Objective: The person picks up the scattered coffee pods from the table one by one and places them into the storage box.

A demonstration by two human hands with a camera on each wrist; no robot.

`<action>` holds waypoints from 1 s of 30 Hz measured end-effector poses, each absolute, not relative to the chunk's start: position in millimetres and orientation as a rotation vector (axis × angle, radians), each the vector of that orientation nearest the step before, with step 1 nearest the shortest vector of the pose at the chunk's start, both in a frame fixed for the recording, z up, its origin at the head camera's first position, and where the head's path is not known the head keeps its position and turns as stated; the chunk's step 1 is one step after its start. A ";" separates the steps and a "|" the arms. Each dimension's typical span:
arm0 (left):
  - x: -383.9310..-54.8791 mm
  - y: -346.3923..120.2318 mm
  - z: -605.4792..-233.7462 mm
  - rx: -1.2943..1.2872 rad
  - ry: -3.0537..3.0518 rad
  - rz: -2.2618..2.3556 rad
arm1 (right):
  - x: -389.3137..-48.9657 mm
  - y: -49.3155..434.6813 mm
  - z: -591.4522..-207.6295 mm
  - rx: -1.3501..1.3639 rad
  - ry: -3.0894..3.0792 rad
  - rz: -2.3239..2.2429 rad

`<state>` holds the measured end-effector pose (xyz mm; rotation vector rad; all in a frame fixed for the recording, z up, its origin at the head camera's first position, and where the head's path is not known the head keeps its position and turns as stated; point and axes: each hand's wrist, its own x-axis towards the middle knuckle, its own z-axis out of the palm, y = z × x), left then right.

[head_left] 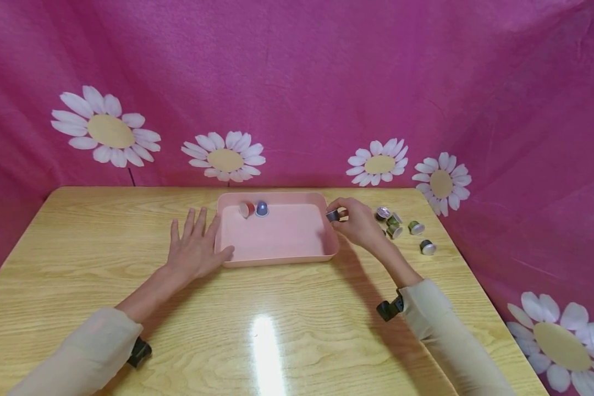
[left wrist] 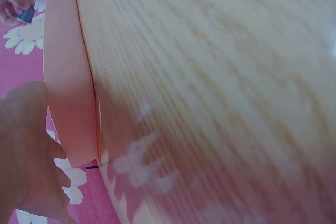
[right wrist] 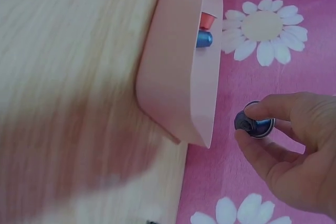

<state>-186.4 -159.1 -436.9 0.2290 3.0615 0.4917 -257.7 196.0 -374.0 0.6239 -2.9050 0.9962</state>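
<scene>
My right hand (head_left: 357, 221) pinches a dark coffee capsule (right wrist: 254, 124) between thumb and fingertips, at the right rim of the pink tray (head_left: 277, 260). In the right wrist view the capsule's silvery rim faces the palm side. My left hand (head_left: 192, 254) lies with spread, straight fingers at the tray's left side, the thumb over its front left corner. Inside the tray, toward the back left, a red capsule (head_left: 246, 209) lies on its side and a blue capsule (head_left: 262, 208) stands upright beside it.
Right of my right hand, several capsules lie on the wooden table (head_left: 178, 341): a dark purple capsule (head_left: 382, 213), green capsules (head_left: 416, 227) and a black capsule (head_left: 428, 247) nearest the right edge. A pink daisy-patterned cloth (head_left: 297, 99) hangs behind the table.
</scene>
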 end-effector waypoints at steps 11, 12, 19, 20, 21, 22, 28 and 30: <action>-187.3 -158.8 -436.3 0.222 3.067 0.494 | -281.6 160.8 -372.3 0.736 -2.931 0.965; -187.5 -158.8 -436.2 0.223 3.067 0.495 | -283.7 157.7 -373.1 0.747 -2.928 0.957; -187.1 -159.7 -436.9 0.222 3.062 0.496 | -293.2 137.3 -377.8 0.802 -2.901 0.947; -186.9 -159.8 -437.0 0.223 3.063 0.497 | -294.2 134.7 -378.6 0.809 -2.902 0.953; -186.7 -159.9 -437.1 0.224 3.064 0.496 | -295.4 132.3 -379.4 0.817 -2.902 0.959; -186.5 -159.9 -437.2 0.225 3.065 0.495 | -296.4 130.0 -380.3 0.824 -2.905 0.969; -186.6 -159.8 -438.2 0.230 3.077 0.487 | -305.1 116.7 -386.9 0.847 -2.942 1.014; -186.9 -159.9 -438.4 0.228 3.073 0.492 | -308.2 112.8 -389.3 0.837 -2.964 0.991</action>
